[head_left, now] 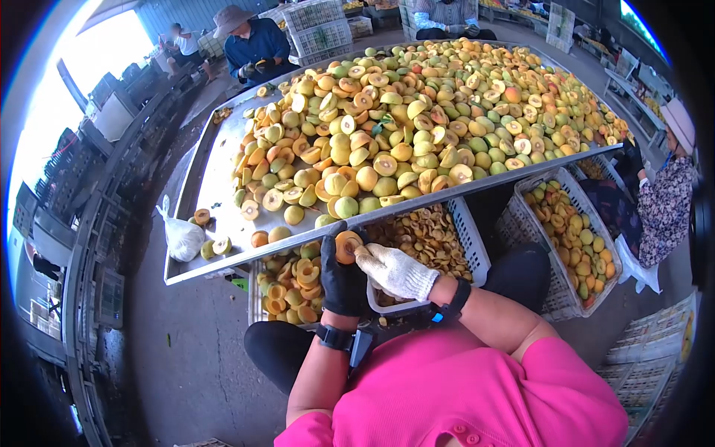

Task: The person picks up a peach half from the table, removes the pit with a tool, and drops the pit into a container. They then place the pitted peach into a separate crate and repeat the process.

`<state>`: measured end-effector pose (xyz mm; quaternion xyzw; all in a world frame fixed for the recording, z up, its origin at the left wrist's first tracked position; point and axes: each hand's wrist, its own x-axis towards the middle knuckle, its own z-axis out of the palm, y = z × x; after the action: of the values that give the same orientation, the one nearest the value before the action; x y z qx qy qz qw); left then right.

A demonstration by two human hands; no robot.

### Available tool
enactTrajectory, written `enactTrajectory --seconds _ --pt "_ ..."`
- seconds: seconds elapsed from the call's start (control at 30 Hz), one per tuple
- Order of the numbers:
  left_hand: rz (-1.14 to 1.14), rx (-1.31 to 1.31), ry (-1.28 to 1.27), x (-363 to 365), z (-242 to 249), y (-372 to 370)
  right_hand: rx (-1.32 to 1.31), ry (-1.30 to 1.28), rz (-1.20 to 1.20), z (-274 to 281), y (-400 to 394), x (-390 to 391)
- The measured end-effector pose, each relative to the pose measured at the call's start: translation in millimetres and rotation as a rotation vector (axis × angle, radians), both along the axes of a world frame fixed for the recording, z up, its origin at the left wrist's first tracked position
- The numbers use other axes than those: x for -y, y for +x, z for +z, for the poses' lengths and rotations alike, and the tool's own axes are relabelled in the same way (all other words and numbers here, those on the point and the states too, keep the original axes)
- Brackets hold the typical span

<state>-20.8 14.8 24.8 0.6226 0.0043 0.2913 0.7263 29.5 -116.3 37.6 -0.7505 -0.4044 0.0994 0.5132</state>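
My left hand (341,277), in a black glove, grips an apricot half (347,243) with its cut face turned up. My right hand (395,270), in a white knit glove, is closed at the fruit's right edge; whatever its fingers hold is hidden. Both hands are just below the near rim of a metal table (212,179) heaped with halved, yellow-green apricots (387,134). Beneath them, a white crate (477,249) contains small brown pieces, apparently pits. Left of it, another crate (255,305) holds hollowed apricot halves (298,279).
A tied white bag (181,232) and a few loose halves lie on the table's left corner. On the right stands a crate (532,261) of apricots. Other people sit at the far left (257,48), far side (445,18) and right (666,186) of the table.
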Motion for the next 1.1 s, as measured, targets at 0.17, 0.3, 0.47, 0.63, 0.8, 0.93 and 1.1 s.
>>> enactTrajectory --seconds 0.17,0.3,0.47,0.63,0.8,0.93,1.1 --pt "0.032 0.006 -0.03 -5.1 -11.5 3.7 0.048 0.049 0.008 -10.4 -4.9 -2.3" --pt "0.243 0.044 0.148 1.9 2.7 -2.4 0.322 0.155 0.017 -21.1 -8.7 -7.0" --pt "-0.012 -0.076 -0.645 -9.7 -11.0 6.0 -0.516 -0.082 0.128 19.5 -19.9 3.7" --pt "-0.045 -0.099 -0.05 -13.7 -5.6 -0.9 -0.967 -0.147 0.263 31.2 -23.3 16.0" --pt "-0.161 -0.235 -0.052 -11.7 13.3 -11.3 -1.359 -0.084 0.416 11.2 -22.2 22.4" --pt "-0.292 -0.231 -0.358 -21.2 -5.1 -13.6 -1.653 0.067 0.617 4.7 -19.4 21.0" --pt "-0.39 -0.213 -0.877 -16.2 -11.7 -15.0 -1.782 0.166 0.759 -9.0 -15.0 17.5"
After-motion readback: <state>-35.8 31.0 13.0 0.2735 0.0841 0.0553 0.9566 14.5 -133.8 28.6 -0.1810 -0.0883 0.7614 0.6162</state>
